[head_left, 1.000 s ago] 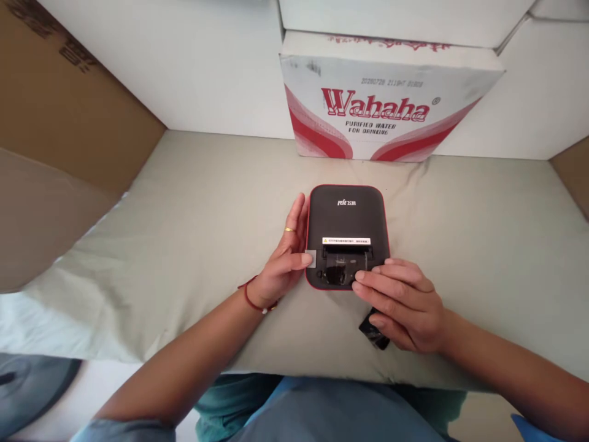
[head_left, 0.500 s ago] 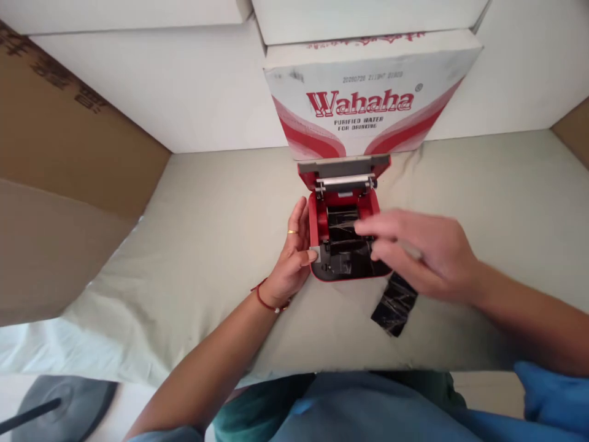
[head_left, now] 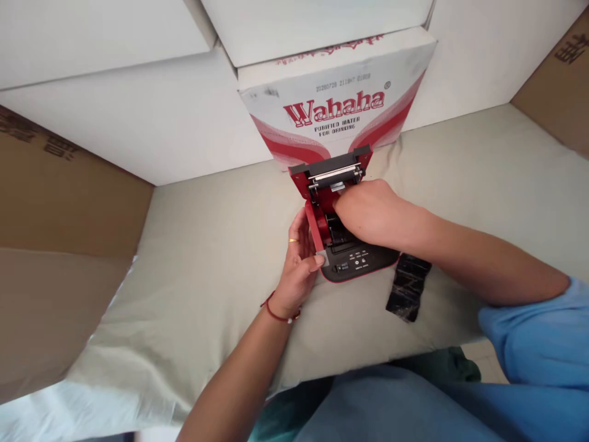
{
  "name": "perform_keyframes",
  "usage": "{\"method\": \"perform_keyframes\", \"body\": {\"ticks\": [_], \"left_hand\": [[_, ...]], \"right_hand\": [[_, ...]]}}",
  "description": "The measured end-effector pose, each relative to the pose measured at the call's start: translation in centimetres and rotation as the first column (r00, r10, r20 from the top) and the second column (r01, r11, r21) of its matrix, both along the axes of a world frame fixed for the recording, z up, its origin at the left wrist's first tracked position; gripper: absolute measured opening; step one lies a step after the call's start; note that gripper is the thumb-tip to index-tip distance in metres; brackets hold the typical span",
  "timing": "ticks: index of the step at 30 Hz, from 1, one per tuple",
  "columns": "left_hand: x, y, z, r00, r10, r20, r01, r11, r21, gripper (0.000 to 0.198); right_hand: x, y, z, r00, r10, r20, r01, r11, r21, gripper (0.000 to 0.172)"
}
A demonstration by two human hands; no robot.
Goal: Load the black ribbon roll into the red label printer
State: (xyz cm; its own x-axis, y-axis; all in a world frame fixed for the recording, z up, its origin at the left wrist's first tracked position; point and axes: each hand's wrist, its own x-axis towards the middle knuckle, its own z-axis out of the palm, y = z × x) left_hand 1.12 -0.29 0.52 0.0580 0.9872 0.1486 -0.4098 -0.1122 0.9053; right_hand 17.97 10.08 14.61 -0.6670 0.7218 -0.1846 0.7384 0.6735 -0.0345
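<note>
A red and black label printer (head_left: 361,268) lies on the cloth with its lid (head_left: 329,175) raised and tilted back. My left hand (head_left: 300,264) grips its left side, thumb on the grey tab (head_left: 322,259) at the front left corner and fingers along the outer wall. My right hand (head_left: 370,212) reaches down into the open compartment from the right. Its fingertips are hidden there, beside a shiny black roll (head_left: 339,232) that shows only in part. A strip of creased black film (head_left: 408,288) lies on the cloth at the printer's front right.
A pale green cloth (head_left: 202,264) covers the table. Directly behind the printer stands a white and red Wahaha water carton (head_left: 340,110), with white boxes (head_left: 184,123) around it. Brown cardboard boxes (head_left: 59,258) stand at the left, with another at the far right.
My right hand has moved from above the printer's right front into its compartment. Black film that lay over the front panel is gone from there, uncovering printed symbols. The view has tilted.
</note>
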Motion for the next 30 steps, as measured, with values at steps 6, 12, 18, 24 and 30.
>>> {"method": "perform_keyframes", "body": {"ticks": [6,12,18,24,30], "left_hand": [[0.0,0.0,-0.1,0.999,-0.029,-0.039,0.029,1.0,0.006,0.093],[-0.1,0.0,0.2,0.996,-0.051,-0.074,0.051,0.999,-0.003,0.093],[-0.2,0.2,0.1,0.997,-0.046,-0.067,0.047,0.999,0.012,0.091],[0.0,0.2,0.2,0.998,-0.047,-0.03,0.047,0.999,-0.005,0.087],[0.1,0.3,0.2,0.999,-0.029,-0.037,0.029,1.0,-0.002,0.088]], "right_hand": [[2.2,-0.5,0.2,0.999,-0.045,0.019,0.046,0.998,-0.041,0.028],[3.3,-1.1,-0.2,0.991,-0.125,-0.045,0.121,0.99,-0.07,0.034],[3.0,-1.3,-0.3,0.983,-0.146,-0.114,0.142,0.989,-0.041,0.033],[3.5,-1.7,-0.3,0.984,-0.159,-0.082,0.155,0.986,-0.059,0.044],[3.9,-1.7,-1.0,0.941,-0.257,-0.22,0.241,0.966,-0.097,0.044]]}}
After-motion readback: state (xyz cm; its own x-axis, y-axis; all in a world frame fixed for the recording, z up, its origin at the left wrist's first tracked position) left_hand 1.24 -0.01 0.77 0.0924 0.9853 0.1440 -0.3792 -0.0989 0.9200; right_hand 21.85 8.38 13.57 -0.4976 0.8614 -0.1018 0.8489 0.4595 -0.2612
